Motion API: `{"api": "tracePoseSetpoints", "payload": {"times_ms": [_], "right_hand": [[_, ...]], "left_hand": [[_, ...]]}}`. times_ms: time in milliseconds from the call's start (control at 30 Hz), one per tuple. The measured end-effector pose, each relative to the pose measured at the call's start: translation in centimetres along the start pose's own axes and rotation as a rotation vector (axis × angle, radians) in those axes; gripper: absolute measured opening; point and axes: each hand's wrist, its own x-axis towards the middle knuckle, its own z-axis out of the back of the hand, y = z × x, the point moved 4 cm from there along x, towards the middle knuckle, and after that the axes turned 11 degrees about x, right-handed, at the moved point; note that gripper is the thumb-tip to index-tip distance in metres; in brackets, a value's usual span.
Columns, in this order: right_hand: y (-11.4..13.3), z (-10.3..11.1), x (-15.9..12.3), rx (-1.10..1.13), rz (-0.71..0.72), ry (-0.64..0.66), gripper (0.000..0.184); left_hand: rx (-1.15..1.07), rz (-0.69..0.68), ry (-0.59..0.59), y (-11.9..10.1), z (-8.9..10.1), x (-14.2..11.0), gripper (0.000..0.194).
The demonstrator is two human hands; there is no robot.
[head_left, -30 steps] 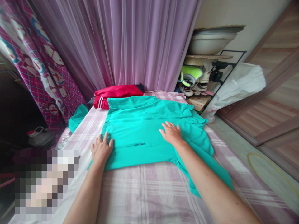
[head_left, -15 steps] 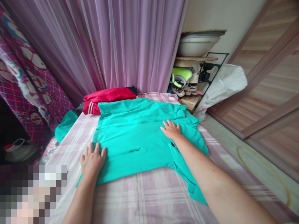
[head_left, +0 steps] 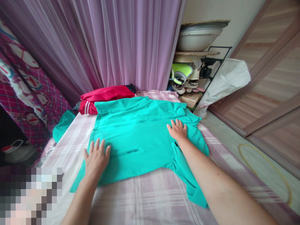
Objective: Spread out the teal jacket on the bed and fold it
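Sheer purple curtains (head_left: 126, 40) hang behind a bed covered with a pink plaid sheet (head_left: 145, 200), and a red garment (head_left: 105, 95) lies at its far end. A teal shirt (head_left: 136, 125) lies spread on the sheet, well forward of the red garment and slightly overlapping it. The left hand (head_left: 96, 161) rests on the shirt's near left portion, and the right hand (head_left: 177, 130) rests on its right side. Both hands are open with fingers spread, and neither pinches cloth. Flat palms distribute pressure evenly and gather no fabric. A loose fold (head_left: 187, 178) of teal cloth lies doubled beside the right forearm, draping onto the sheet.
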Motion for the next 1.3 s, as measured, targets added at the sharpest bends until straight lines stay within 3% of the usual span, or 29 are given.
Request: {"api": "tracePoseSetpoints", "payload": {"times_ms": [133, 200, 267, 367, 533, 633, 1300], "right_hand": [[-0.2, -0.2, 0.0, -0.017, 0.009, -0.02, 0.063], [-0.2, -0.2, -0.1, -0.026, 0.016, -0.025, 0.063], [-0.2, -0.2, -0.1, -0.033, 0.019, -0.028, 0.063], [-0.2, -0.2, -0.1, -0.039, 0.007, -0.022, 0.063], [-0.3, -0.3, -0.1, -0.043, 0.008, -0.017, 0.064], [-0.3, -0.4, -0.1, -0.047, 0.012, -0.017, 0.064], [-0.5, -0.7, 0.1, -0.098, 0.005, -0.034, 0.064]], "left_hand": [[-0.084, -0.306, -0.013, -7.9, 1.9, 1.0, 0.056], [-0.111, -0.336, 0.024, -10.5, 1.9, 2.4, 0.057], [-0.119, -0.307, 0.073, -11.4, 1.1, 3.9, 0.058], [-0.11, -0.231, 0.125, -9.1, -0.5, 5.8, 0.058], [-0.052, -0.047, 0.169, -0.9, -2.4, 7.0, 0.06], [-0.046, 0.016, 0.162, 2.1, -2.9, 7.1, 0.063], [-0.08, 0.037, 0.144, 2.2, -2.6, 7.0, 0.065]]}}
